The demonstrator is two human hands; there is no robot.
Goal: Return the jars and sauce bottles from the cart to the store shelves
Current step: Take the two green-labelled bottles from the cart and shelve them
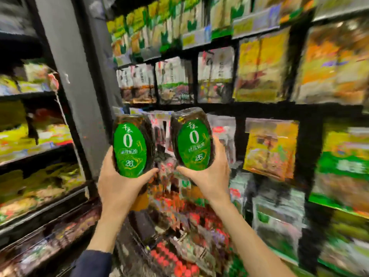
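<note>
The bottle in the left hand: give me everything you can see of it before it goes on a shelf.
The left bottle is dark, nearly black, glossy like plastic or glass, with a green oval label bearing a large white 0 and 26. It stands about upright, tilted slightly, label toward the camera. The left hand cups its base, thumb at the label's lower edge. Its top is blurred. It is held in the air apart from the matching bottle beside it.

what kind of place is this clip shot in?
A grocery store aisle, most likely. Stacked shelves packed with packaged goods rise ahead and to the left, price-tag strips line the shelf edges, and the left hand and right hand each hold an identical green-labelled dark sauce bottle.
</note>
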